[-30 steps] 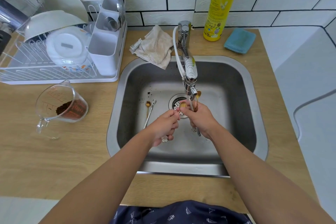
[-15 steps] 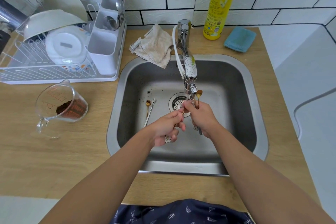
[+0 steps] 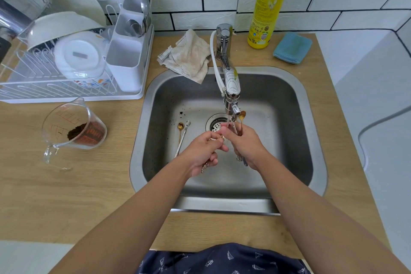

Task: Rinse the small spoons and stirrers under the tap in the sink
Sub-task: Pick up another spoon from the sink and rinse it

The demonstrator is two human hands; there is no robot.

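The wooden countertop [image 3: 66,184] was seen to carry everything, with a stainless steel sink [image 3: 315,140] let into it. At the far left a white dish rack [image 3: 73,95] was stood, loaded with a pale bowl [image 3: 60,24], a plate [image 3: 80,53] and a cutlery caddy [image 3: 124,62]. Against the tiled wall a yellow bottle of dish soap [image 3: 266,6] was set upright, with a blue sponge [image 3: 292,48] just beside it on the right. A crumpled beige cloth [image 3: 189,55] was draped over the sink's back rim. A glass measuring jug [image 3: 73,129] (brown grounds were visible at its bottom) was placed near the sink's left edge.

The chrome tap [image 3: 229,73] was reached out over the basin, and a thin stream of water was seen falling from its spout toward the drain [image 3: 214,123]. Directly beneath it, both hands were held close together. The left hand [image 3: 202,153] was curled around a small spoon, of which only the flower-shaped handle end [image 3: 203,170] showed below the palm. The right hand [image 3: 246,147] was closed around a bundle of spoons and stirrers [image 3: 239,127], a gold bowl [image 3: 242,115] sticking up beside the spout and handle ends showing below the hand. On the sink floor, left of the drain, a gold spoon [image 3: 180,127] and a silver stirrer [image 3: 184,135] were laid side by side.
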